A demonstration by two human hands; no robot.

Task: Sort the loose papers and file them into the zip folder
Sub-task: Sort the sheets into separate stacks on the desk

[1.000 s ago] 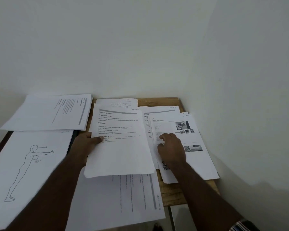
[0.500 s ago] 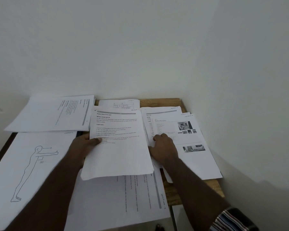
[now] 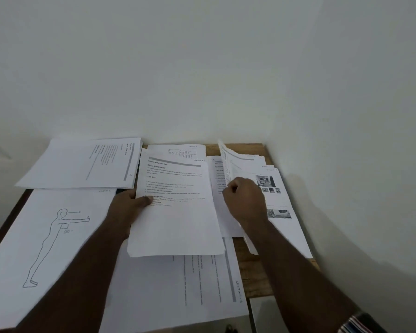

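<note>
- Two hands at work. Our left hand (image 3: 127, 207) holds a text sheaf (image 3: 175, 207) by its left edge, thumb on top, fingers under and hidden.
- Our right hand (image 3: 244, 200) has its fingers curled, pinching a lifted sheet (image 3: 226, 164) that stands up off the right pile (image 3: 281, 200).
- Loose papers cover the tabletop (image 3: 247, 260): figure drawing (image 3: 48, 236) at left, far-left sheet (image 3: 82, 164), near sheet (image 3: 178, 284). We see no zip folder.
- We judge the step: peel one sheet, read its section mark, lay it on the matching pile.
- We should lift slowly and keep the sheaf steady, lest lower pages drag or slide.
</note>
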